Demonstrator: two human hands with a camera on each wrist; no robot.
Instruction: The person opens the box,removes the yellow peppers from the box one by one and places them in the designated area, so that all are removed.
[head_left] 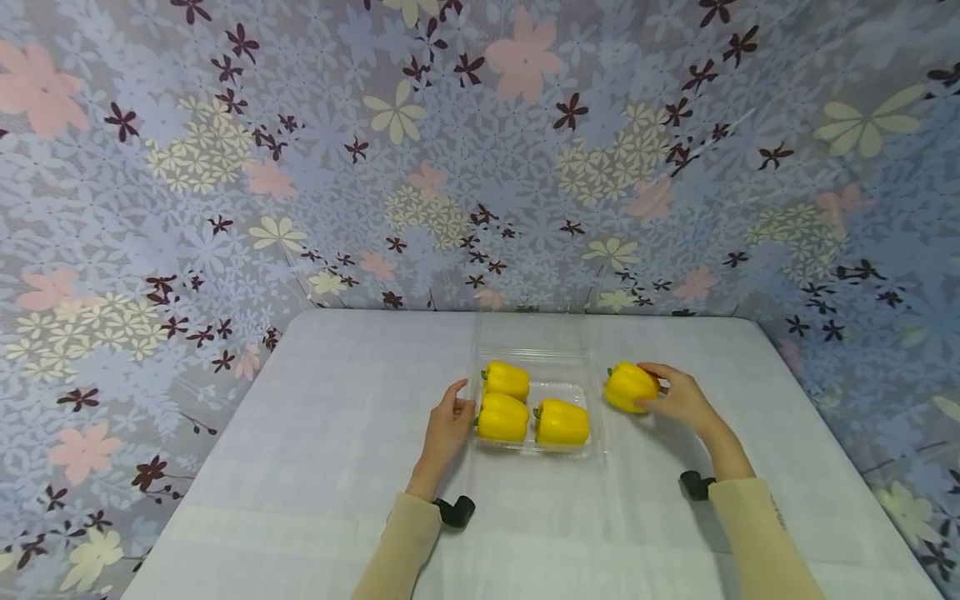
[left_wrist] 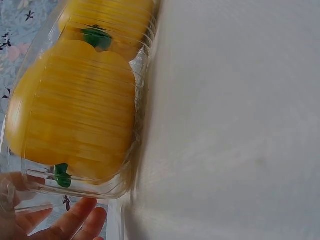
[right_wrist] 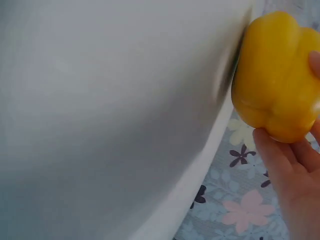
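Note:
My right hand (head_left: 681, 400) holds a yellow bell pepper (head_left: 630, 387) by its right end, right of a clear plastic container (head_left: 596, 450). In the right wrist view, fingers (right_wrist: 270, 150) and thumb lie around the blunt end of this pepper (right_wrist: 275, 75), close over the table. The container bears three more yellow peppers: one at back left (head_left: 507, 380), one at front left (head_left: 502, 418) and one at front right (head_left: 562, 422). At the container's left wall is my left hand (head_left: 448, 425), its fingers loosely bent beside the plastic; the left wrist view shows fingertips (left_wrist: 92, 220) right at the rim.
The container's clear lid (head_left: 531, 333) is folded back toward the table's far edge. A white cloth covers the table (head_left: 337, 400), and a flowered curtain (head_left: 450, 167) hangs behind it. Both wrists carry black cameras.

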